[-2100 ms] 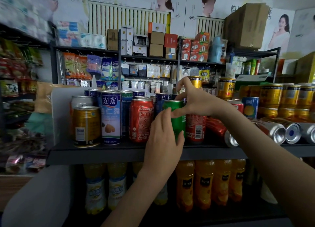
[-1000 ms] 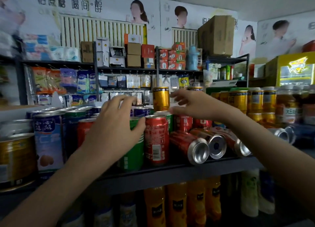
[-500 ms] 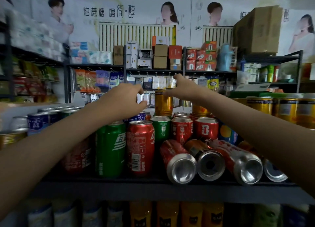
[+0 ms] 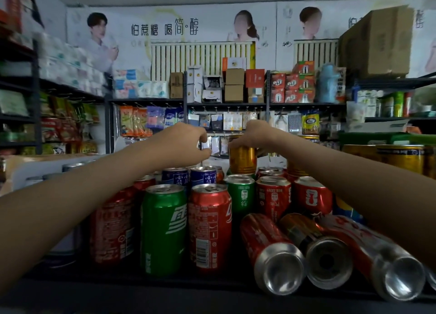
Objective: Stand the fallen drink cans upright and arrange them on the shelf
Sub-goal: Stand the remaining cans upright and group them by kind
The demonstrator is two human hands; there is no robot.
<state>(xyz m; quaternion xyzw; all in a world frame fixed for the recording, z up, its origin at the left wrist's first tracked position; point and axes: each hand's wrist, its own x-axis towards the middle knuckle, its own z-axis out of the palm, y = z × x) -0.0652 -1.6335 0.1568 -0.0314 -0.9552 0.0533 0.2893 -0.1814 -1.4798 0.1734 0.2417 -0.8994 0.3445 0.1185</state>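
Observation:
Three fallen cans lie on the dark shelf [image 4: 141,292] at the front right, bottoms toward me: a red can [image 4: 266,240], a gold-and-black can [image 4: 304,233] and a long red can [image 4: 368,247]. To their left stand an upright green can [image 4: 164,228] and red can [image 4: 210,226], with several more upright behind. My right hand [image 4: 254,135] grips the top of a gold can [image 4: 243,160] that stands on cans at the back. My left hand [image 4: 184,144] hovers over two blue cans [image 4: 203,175], fingers curled, nothing visible in them.
Gold cans [image 4: 401,158] are stacked at the right. A white divider [image 4: 35,170] bounds the shelf at the left. Behind stand racks of hanging packets [image 4: 224,122], boxes [image 4: 233,85] and snack bags [image 4: 68,122].
The view has moved closer and lower to the shelf. My right hand has closed on the gold can's top. My left hand has shifted slightly right above the blue cans.

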